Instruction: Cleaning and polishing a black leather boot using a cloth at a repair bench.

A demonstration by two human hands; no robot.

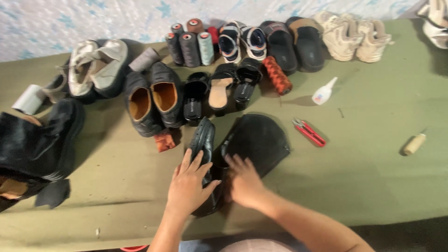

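My left hand [189, 184] lies flat over the heel end of a black perforated leather shoe [203, 137] on the olive-green table [364, 177]. My right hand [243, 181] presses on the near edge of a black rounded leather piece [261, 140] just right of that shoe. Fingers of both hands are spread and rest on the leather; neither lifts anything. The shoe's near end is hidden under my left hand.
Red thread snips [309, 131], a white glue bottle [323, 92] and a wooden-handled awl [414, 143] lie to the right. Thread cones [190, 47], an orange thread spool [276, 74], sandals, black shoes [154, 100] and sneakers line the back. A black boot [39, 140] sits left.
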